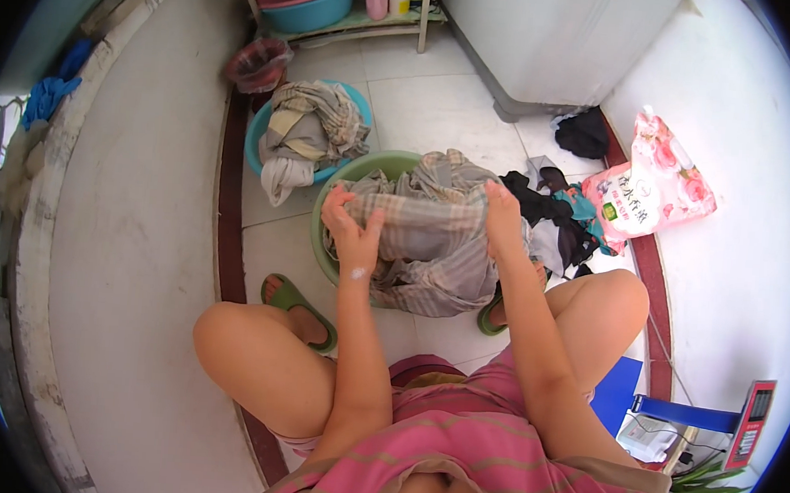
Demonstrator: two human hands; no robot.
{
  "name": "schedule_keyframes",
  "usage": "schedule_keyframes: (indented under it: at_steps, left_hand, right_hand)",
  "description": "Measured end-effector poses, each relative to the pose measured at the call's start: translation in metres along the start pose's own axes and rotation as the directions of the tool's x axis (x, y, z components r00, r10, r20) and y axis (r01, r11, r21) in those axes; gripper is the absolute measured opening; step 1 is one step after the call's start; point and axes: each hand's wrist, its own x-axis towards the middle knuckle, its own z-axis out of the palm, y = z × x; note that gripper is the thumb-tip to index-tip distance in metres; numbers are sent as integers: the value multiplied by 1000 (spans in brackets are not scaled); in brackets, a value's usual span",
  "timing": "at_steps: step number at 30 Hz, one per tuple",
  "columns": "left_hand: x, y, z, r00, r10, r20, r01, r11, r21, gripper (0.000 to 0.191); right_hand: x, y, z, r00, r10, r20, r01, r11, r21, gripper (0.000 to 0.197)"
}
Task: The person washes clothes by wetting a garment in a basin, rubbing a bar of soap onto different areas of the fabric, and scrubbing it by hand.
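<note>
A large grey and beige plaid cloth (423,231) lies bunched in and over the rim of a green plastic basin (321,227) on the floor between my feet. My left hand (352,226) holds the cloth's left side, thumb towards the middle and fingers along the far edge. On the other side my right hand (505,216) grips the cloth, and a band of it stretches between both hands. White specks, like foam or powder, show on my left wrist. The cloth hides the basin's inside, so any water in it cannot be seen.
A blue basin (256,134) with more plaid cloth stands beyond, at the left, near a lined red bin (260,65). Dark clothes (561,224) lie on the right by a pink floral detergent bag (653,189). A white appliance (554,38) stands at the back.
</note>
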Motion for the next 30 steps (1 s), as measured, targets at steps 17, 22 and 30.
schedule_keyframes:
  at_steps: [17, 22, 30]
  left_hand:
    - [11, 3, -8, 910, -404, 93, 398, 791, -464, 19]
    - [8, 19, 10, 728, -640, 247, 492, 235, -838, 24]
    - [-44, -32, 47, 623, -38, 782, 684, -458, -568, 33]
  right_hand:
    - [31, -82, -9, 636, -112, 763, 555, 754, -352, 52]
    - [37, -45, 3, 765, -100, 637, 261, 951, -164, 26]
    - [-45, -46, 93, 799, -407, 442, 582, 708, -400, 28]
